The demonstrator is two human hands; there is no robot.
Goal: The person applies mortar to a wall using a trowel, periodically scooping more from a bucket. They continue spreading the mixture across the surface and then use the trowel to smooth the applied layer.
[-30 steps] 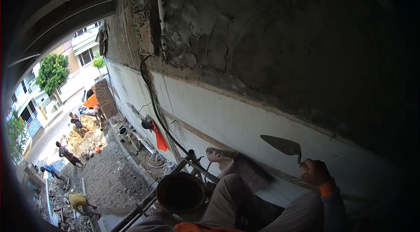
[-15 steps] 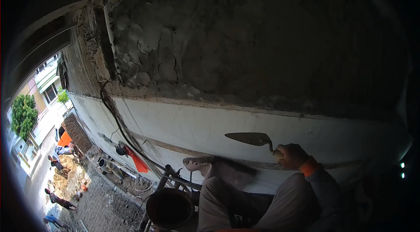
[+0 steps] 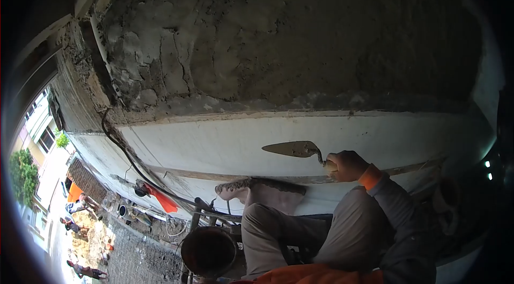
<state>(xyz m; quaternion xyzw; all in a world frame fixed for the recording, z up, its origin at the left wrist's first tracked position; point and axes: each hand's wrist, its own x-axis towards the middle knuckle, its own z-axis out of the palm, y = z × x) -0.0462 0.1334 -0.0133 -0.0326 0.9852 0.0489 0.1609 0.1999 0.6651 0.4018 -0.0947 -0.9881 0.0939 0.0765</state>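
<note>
Head view, looking down from a scaffold perch: the right hand, in a pale glove, has its fingers wrapped fully round the handle of a trowel. The blade points left and lies nearly level, just in front of the white wall band. That flat hold would keep anything on it from sliding off, though whether it carries mortar is hard to tell at this size. The left hand is out of frame. A foot is braced against the wall ledge, probably for balance, and a dark bucket sits within reach beside the bent knee. Rough grey plaster covers the wall above.

Against the frame 1 s ago, the view has swung right: the street and workers have shrunk to the left edge, and the trowel now sits higher and more level.
</note>
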